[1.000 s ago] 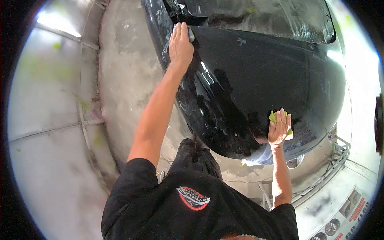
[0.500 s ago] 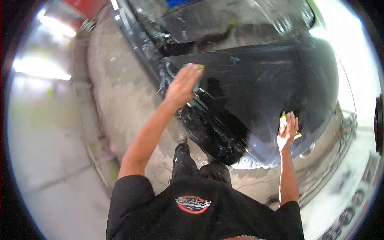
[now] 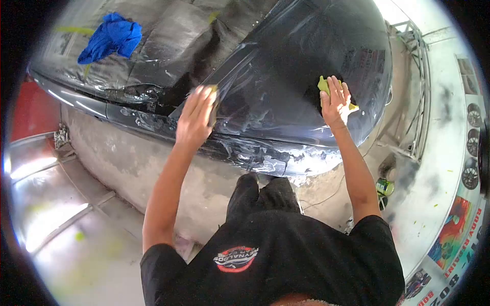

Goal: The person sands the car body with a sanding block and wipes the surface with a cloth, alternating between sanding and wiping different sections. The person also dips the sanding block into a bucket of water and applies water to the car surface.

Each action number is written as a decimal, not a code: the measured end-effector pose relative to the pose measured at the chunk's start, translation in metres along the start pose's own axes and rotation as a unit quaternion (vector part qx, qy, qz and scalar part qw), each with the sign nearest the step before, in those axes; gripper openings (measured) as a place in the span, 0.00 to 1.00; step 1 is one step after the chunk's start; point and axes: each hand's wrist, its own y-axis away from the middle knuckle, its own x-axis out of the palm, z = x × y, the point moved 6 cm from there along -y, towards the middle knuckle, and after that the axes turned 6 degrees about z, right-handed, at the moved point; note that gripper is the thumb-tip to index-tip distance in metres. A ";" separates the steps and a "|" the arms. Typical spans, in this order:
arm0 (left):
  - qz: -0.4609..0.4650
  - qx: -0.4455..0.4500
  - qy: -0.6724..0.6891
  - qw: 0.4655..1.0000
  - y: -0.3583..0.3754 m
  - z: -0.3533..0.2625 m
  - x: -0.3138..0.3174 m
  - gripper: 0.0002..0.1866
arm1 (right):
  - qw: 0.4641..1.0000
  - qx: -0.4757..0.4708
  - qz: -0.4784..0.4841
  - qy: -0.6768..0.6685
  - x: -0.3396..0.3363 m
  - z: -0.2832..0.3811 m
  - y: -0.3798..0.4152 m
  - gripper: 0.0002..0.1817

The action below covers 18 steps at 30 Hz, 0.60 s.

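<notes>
Under my left hand [image 3: 195,116] is a dark block with a yellowish edge, held against the near left part of the black car hood [image 3: 275,81]. My right hand [image 3: 336,104] lies over a yellow-green cloth [image 3: 324,85] on the right part of the hood, its fingers pressed on it. Whitish wet streaks and foam cover the hood and the near fender [image 3: 255,153]. How far the left fingers wrap round the block is partly hidden.
A blue cloth [image 3: 112,38] lies on the grey cover [image 3: 168,35] over the windshield area. A metal frame [image 3: 421,92] stands at the right. A green-labelled container [image 3: 385,186] is on the floor near the printed wall [image 3: 439,204].
The view has turned, so the car lies more crosswise and the blue cloth shows fully. Both hands remain on the hood, the left now near its edge by the windshield.
</notes>
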 end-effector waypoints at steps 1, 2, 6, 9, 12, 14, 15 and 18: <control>-0.017 0.021 -0.042 0.999 0.034 0.015 0.011 0.31 | 1.000 0.012 -0.001 0.005 0.002 0.000 -0.002 0.23; 0.013 0.011 -0.057 0.998 0.026 0.015 0.011 0.31 | 1.000 0.025 -0.001 0.011 0.002 0.001 -0.001 0.23; 0.030 0.026 -0.016 0.999 -0.089 -0.013 0.031 0.31 | 0.999 0.038 -0.009 0.003 0.005 -0.004 0.003 0.22; 0.007 0.058 -0.042 0.997 -0.146 -0.009 0.066 0.30 | 0.999 0.044 -0.007 0.003 0.006 -0.007 0.007 0.23; 0.015 0.075 -0.035 0.996 -0.109 -0.006 0.046 0.27 | 0.999 0.038 -0.011 0.000 0.011 -0.012 0.008 0.24; 0.035 0.061 -0.028 0.997 -0.047 0.005 0.012 0.25 | 0.999 0.044 -0.024 -0.007 0.008 -0.008 0.006 0.24; 0.045 0.041 -0.037 0.997 -0.010 0.013 0.002 0.24 | 0.998 0.048 -0.030 -0.011 0.007 -0.007 0.006 0.24; 0.053 0.024 -0.067 0.996 0.025 0.018 -0.003 0.26 | 0.998 0.062 -0.028 0.003 0.007 -0.006 0.007 0.24</control>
